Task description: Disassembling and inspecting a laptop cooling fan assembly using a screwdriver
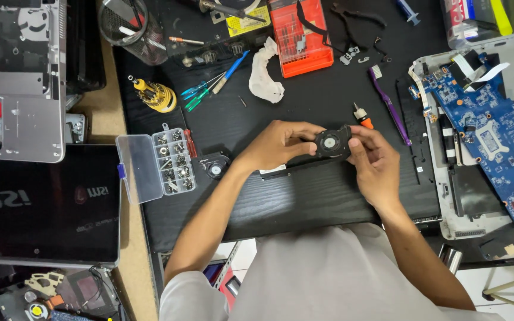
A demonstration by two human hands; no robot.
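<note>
A small black cooling fan (331, 143) with a pale round hub is held above the black desk (304, 202). My left hand (278, 144) grips its left side and my right hand (375, 160) grips its right side, thumb on top. A second black fan part (215, 166) lies on the desk left of my left wrist. An orange-tipped screwdriver bit (362, 116) lies just beyond the fan.
An open clear screw box (157, 163) sits at the left. A purple brush (389, 106), orange bit case (299, 37), white cloth (265, 71) and yellow screwdriver (154, 94) lie further back. An opened laptop with a blue circuit board (489, 137) is at the right; closed laptops (43, 202) at the left.
</note>
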